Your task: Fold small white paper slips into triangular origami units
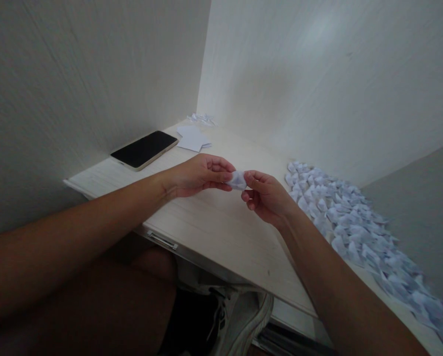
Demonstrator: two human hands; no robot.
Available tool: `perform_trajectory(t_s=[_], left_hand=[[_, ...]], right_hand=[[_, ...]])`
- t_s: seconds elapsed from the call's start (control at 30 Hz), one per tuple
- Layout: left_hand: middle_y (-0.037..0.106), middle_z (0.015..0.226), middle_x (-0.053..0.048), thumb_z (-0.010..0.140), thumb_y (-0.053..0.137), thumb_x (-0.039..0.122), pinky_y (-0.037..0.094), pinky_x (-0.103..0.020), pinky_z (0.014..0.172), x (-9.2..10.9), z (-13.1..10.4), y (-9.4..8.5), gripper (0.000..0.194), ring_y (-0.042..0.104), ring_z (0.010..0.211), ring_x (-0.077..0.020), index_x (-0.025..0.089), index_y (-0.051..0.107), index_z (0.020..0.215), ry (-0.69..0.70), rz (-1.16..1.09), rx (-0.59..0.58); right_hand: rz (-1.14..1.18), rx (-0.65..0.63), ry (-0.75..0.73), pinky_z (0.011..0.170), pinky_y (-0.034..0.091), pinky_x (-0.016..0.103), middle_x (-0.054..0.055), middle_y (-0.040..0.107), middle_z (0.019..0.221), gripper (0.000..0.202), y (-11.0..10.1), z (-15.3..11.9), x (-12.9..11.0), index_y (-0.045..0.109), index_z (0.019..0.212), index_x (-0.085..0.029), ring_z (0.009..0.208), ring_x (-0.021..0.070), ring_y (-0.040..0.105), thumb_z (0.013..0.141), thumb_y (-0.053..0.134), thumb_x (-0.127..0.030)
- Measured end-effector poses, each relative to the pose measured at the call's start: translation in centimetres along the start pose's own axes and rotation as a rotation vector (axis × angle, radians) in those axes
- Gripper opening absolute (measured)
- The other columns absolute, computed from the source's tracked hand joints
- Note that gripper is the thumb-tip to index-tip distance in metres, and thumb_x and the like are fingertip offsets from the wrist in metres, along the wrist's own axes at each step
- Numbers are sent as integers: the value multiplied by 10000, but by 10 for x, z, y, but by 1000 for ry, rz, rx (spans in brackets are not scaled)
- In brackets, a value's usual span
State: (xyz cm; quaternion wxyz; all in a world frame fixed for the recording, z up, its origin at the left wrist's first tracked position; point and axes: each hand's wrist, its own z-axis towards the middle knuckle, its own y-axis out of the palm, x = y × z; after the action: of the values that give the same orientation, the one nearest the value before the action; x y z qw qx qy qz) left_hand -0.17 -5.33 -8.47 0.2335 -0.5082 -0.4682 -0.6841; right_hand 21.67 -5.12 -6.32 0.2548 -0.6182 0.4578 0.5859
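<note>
A small folded piece of white paper is held up over the pale table between my two hands. My left hand pinches its left end between thumb and fingers. At the right end, the thumb and index finger of my right hand close on the same piece, with the other fingers curled below. Fingertips cover both ends, so its full shape is hidden. Along the right side of the table lies a long spread of many small folded white paper pieces, close to my right forearm.
A dark-screened phone lies at the table's left edge. Behind it are flat white paper sheets and small white scraps in the corner. Walls bound the table behind and at left. A drawer handle sits under the front edge.
</note>
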Motion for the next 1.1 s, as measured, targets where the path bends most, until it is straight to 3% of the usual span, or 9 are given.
perform_trajectory(t_s=[0.27,0.37,0.43,0.57,0.67,0.83,0.93,1.03,1.1], left_hand=[[775,899,-35,721,999,297,583,-218,744,10,-3,-9,358,705,751,-100,126,775,942,-120,26,-276],[789,914,-60,773,960,350,582,-248,727,14,-5,-10,318,714,748,-124,142,776,928,-101,141,-389],[798,924,-72,836,904,368,581,-258,712,16,-6,-10,263,726,748,-136,158,773,924,-49,255,-426],[806,913,-73,932,785,373,591,-262,713,21,-5,-13,203,757,771,-148,171,771,944,123,537,-310],[808,897,-64,914,793,336,605,-269,729,28,-6,-14,175,767,782,-154,172,790,974,196,649,-211],[803,847,-22,806,868,276,609,-271,747,47,-18,6,124,766,784,-166,203,814,891,290,782,-149],[791,809,7,818,833,195,595,-269,760,53,-26,18,42,753,768,-160,227,806,823,343,960,-198],[780,847,6,853,775,113,572,-274,816,49,-32,19,141,738,804,-153,247,816,873,447,1217,-238],[774,978,-27,873,774,120,565,-292,871,39,-35,10,155,732,892,-164,247,821,948,542,1349,-200]], right_hand=[[74,-348,74,497,604,158,-46,650,722,396,2,-5,2,665,886,-169,547,55,582,812,927,-457],[54,-414,98,636,680,227,-18,683,785,391,3,-8,4,669,899,-165,667,84,654,817,928,-446],[28,-415,99,635,684,244,-11,691,808,399,3,-9,4,656,888,-173,690,96,672,810,931,-452],[-44,-265,37,458,586,180,-28,682,767,448,1,-6,2,656,882,-185,586,87,648,752,958,-490],[-58,-150,-24,402,514,146,-49,690,746,453,-2,-2,2,683,909,-191,532,77,649,690,1000,-428],[-71,-179,-96,589,603,210,-25,746,711,395,-7,-2,-1,732,883,-201,612,108,721,676,1008,-392],[-242,-246,-157,690,617,276,3,754,714,305,-8,-6,-8,763,819,-190,665,129,726,723,977,-384],[-459,-265,-249,785,601,322,31,763,780,208,-6,-8,-12,785,785,-192,751,145,715,800,917,-352],[-599,-223,-358,811,581,336,34,758,827,124,-3,-8,-11,796,802,-210,797,157,701,847,865,-302]])
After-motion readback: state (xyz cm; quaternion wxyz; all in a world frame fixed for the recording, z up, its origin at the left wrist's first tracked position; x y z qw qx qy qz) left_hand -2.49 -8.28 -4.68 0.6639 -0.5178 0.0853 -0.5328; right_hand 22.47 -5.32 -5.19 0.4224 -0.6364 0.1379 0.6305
